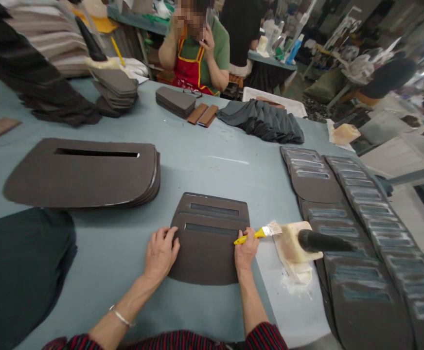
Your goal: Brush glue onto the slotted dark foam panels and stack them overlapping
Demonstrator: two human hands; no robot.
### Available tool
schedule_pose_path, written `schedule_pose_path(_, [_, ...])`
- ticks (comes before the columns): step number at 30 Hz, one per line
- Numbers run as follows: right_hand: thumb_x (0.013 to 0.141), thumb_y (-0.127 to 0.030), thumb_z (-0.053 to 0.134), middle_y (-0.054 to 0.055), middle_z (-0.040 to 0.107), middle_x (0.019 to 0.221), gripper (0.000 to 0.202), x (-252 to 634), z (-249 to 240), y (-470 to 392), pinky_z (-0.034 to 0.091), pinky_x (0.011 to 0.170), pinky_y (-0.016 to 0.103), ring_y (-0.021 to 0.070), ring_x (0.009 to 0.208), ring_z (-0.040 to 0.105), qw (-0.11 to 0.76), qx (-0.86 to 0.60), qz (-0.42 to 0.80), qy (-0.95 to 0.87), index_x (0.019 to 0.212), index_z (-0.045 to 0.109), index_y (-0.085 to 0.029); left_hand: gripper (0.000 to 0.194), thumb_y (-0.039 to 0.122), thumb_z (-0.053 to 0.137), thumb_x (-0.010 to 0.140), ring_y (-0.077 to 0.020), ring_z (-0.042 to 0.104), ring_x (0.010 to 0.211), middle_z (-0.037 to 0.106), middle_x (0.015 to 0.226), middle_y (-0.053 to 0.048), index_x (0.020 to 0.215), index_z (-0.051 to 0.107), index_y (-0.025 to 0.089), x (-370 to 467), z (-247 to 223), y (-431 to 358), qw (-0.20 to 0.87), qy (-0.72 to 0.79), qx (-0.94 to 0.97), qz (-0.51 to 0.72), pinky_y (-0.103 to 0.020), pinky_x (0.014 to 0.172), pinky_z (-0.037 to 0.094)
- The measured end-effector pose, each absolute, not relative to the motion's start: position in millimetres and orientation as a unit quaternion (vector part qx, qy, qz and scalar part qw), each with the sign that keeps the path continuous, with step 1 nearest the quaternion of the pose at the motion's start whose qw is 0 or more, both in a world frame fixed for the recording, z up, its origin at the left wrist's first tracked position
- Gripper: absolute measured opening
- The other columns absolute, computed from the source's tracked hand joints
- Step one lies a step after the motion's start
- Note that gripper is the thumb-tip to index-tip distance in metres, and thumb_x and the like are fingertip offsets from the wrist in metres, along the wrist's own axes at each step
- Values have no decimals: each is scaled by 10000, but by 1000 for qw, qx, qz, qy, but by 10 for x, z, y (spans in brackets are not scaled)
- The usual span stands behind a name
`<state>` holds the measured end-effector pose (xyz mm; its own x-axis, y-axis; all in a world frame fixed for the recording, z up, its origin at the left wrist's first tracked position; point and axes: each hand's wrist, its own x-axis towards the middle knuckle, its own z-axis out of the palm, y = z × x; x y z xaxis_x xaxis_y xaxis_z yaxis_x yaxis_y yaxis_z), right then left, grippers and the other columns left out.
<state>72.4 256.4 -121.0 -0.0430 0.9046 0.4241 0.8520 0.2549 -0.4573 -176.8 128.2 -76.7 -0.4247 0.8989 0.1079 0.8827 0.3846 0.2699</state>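
Note:
In front of me on the table lies a dark brown flat panel (208, 257) with two long slots across its upper half. My left hand (161, 253) rests at its left edge, fingers spread and touching it. At the right edge, my right hand (246, 249) is closed round a yellow-handled paintbrush (257, 234), its pale bristles pointing right. Just beyond those bristles sits a glue-crusted, cream-coloured container (288, 248) with a black cylinder (325, 240) sticking out of it. White paper (292, 311) lies under the container.
Overlapping slotted panels (372, 296) cover the table's right side. At left are a stack of larger one-slot panels (88, 180) and dark fabric (22, 267). Grey pieces (263, 121) and brown strips (203, 115) lie farther back. Another person (197, 53) sits across the table.

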Motion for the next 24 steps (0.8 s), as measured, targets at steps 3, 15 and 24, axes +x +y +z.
schedule_pose_path(3, [928,-306,448,114,588,997,165,720,-1229,2574,375,816,361,230,869,481,325,-603,22,-728,972,541,-177,339,275,439,874,-243,509,941,544,1084,-109,1186,554,210,-1763,-753,1276,26,834,532,143,-369,842,445])
schedule_pose_path(15, [935,-351,404,85,548,808,225,702,-1135,2564,368,764,374,235,772,462,334,-584,-10,-740,887,539,-177,360,352,401,882,-215,558,1003,587,1085,-93,1161,578,209,-2012,-698,1213,176,800,510,264,-377,922,455])
schedule_pose_path(24, [918,-317,469,107,603,958,159,741,-896,2145,399,822,379,231,842,506,379,-541,10,-751,962,545,-185,561,584,358,828,-395,485,1105,527,1235,-180,1191,507,183,-3479,-651,-577,-64,986,150,46,-587,815,450])
